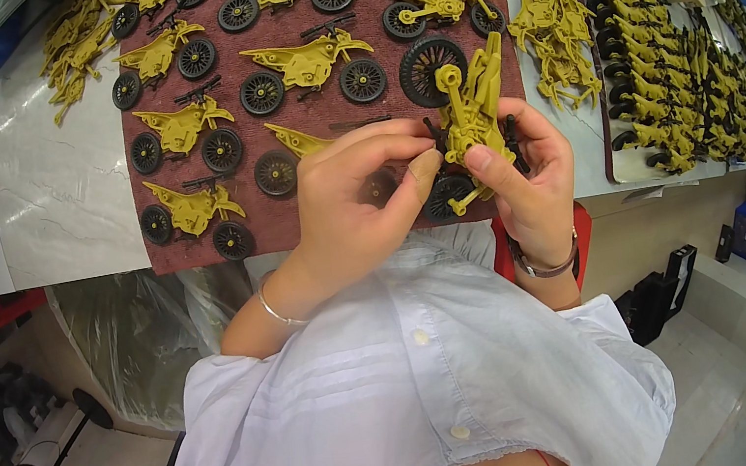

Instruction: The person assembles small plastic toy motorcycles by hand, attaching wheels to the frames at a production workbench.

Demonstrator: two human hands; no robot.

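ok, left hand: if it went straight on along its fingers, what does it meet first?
Most likely the yellow toy motorbike held in the right hand. The left hand is right beside it; from this one view I can't tell whether they already touch.

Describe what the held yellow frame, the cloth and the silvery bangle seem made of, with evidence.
Frame: probably plastic, satin; even yellow colour, moulded-looking detail.
Cloth: perhaps towelling, matte; fuzzy surface, though fibre type is unclear.
Bangle: likely metal, polished; silvery, bright highlights.
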